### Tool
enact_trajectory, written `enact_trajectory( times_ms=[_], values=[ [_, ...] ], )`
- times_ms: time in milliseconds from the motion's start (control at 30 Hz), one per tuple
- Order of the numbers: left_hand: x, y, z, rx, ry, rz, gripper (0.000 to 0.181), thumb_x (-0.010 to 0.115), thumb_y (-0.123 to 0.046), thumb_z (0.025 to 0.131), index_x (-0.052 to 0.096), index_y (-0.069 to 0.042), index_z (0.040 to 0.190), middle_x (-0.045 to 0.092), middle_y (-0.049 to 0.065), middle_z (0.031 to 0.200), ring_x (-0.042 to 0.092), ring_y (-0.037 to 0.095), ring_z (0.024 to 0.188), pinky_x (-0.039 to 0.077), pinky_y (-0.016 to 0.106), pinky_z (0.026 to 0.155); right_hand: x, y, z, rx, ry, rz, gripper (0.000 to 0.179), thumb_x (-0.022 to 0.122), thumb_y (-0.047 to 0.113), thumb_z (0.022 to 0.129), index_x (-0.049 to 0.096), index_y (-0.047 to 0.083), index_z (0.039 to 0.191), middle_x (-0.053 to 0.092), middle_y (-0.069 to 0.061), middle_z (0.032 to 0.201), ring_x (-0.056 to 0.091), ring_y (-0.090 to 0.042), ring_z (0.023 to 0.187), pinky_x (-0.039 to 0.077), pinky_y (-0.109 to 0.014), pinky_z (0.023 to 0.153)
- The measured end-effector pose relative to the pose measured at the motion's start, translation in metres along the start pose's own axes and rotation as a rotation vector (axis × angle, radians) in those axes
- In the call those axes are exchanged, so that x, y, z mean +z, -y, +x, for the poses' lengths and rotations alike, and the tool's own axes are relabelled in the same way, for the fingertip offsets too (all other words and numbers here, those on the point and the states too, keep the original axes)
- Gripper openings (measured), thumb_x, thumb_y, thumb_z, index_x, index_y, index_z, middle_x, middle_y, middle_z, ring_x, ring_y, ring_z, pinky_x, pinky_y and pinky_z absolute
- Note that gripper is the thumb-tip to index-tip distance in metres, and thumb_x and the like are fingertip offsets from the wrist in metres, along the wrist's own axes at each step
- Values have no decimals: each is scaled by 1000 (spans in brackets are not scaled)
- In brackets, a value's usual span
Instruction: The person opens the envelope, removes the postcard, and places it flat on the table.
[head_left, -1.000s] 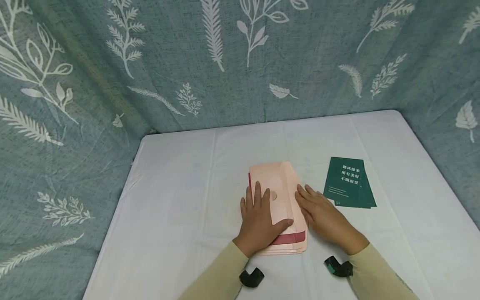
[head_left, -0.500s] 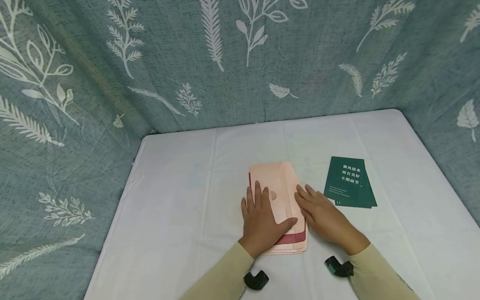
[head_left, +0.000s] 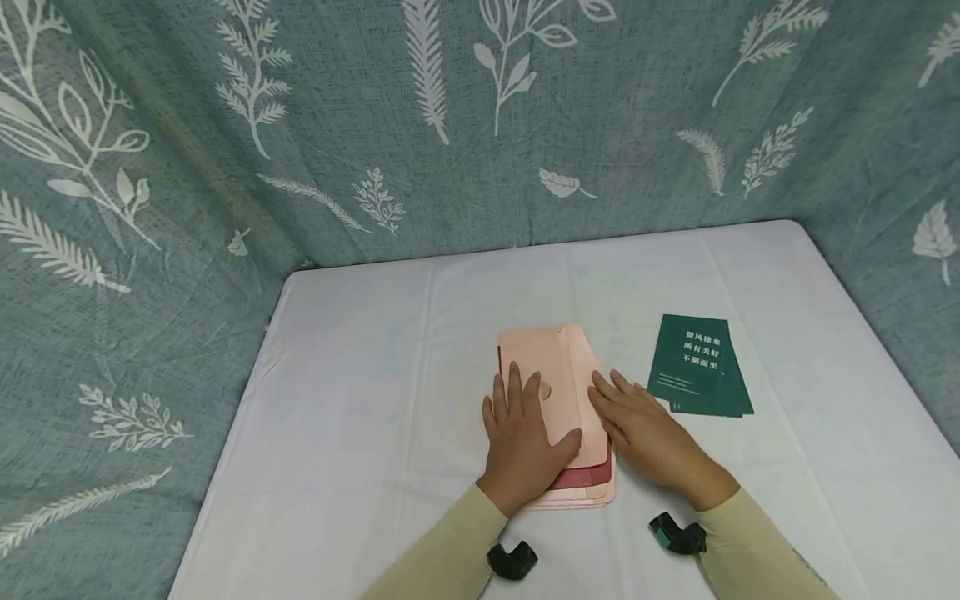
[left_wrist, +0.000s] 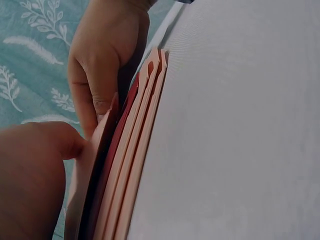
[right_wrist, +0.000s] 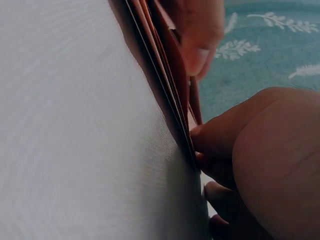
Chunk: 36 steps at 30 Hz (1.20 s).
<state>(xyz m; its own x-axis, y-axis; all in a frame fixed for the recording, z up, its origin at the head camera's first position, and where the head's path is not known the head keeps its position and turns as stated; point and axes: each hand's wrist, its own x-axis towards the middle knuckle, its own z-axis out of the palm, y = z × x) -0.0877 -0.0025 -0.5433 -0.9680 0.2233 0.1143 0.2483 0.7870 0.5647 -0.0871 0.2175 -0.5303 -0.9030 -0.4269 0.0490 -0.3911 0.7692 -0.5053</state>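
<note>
A stack of pink paper envelopes [head_left: 558, 354] lies at the middle of the table. Below the top one's near edge shows a dark red strip [head_left: 588, 477]. My left hand [head_left: 517, 458] rests on the stack, fingers extended, its thumb on the top envelope. Along the stack's right edge lies my right hand [head_left: 652, 433], fingers extended and touching it. In the left wrist view the top envelope's near edge stands up from the red layer [left_wrist: 117, 135]. The right wrist view shows the right hand [right_wrist: 275, 150] against the edge; its fingertips are partly hidden.
Two overlapping dark green cards [head_left: 690, 358] with white print lie to the right of the stack. A white cloth covers the table [head_left: 360, 375]. Green leaf-patterned curtains [head_left: 465, 192] hang at the back and sides. Black wrist devices [head_left: 512, 561] sit near both sleeves.
My left hand has shifted slightly right and its thumb has moved on the top envelope. That envelope's near edge has moved a little, uncovering more red. The right hand stays nearly still.
</note>
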Motion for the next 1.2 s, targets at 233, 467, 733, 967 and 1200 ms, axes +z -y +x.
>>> enact_trajectory(
  times_ms=[233,467,733,967,1200],
  values=[
    [-2,3,-1,37,17,-81,66,67,-40,97,55,-28,161,12,21,179,1,55,160,3,79,118,1,1,0,7,7,-9,54,67,12,108,53,0,158,43,-17,168,30,-44,158,27,-64,122],
    [-3,4,-2,78,13,-86,50,63,-36,99,68,-28,148,13,21,179,0,59,158,3,84,114,2,0,1,9,6,-10,52,65,12,109,54,-1,158,43,-17,168,30,-43,158,26,-64,123],
    [-3,4,-2,82,18,-101,50,62,-36,101,63,-25,149,14,21,179,1,59,159,3,84,114,4,1,2,-21,-29,-31,50,66,10,107,57,-3,155,45,-18,167,35,-43,156,29,-64,122],
    [-4,3,-2,84,15,-110,52,62,-36,101,62,-24,151,14,21,179,2,58,159,3,84,114,8,1,5,-62,-29,-36,49,66,10,109,58,3,156,44,-13,168,28,-40,160,25,-63,124],
    [-4,4,-2,89,21,-117,52,60,-35,100,59,-25,152,14,20,179,1,57,159,2,84,114,12,1,6,-140,-16,-33,51,64,5,108,55,2,158,42,-11,169,27,-38,160,24,-64,124]
  ],
)
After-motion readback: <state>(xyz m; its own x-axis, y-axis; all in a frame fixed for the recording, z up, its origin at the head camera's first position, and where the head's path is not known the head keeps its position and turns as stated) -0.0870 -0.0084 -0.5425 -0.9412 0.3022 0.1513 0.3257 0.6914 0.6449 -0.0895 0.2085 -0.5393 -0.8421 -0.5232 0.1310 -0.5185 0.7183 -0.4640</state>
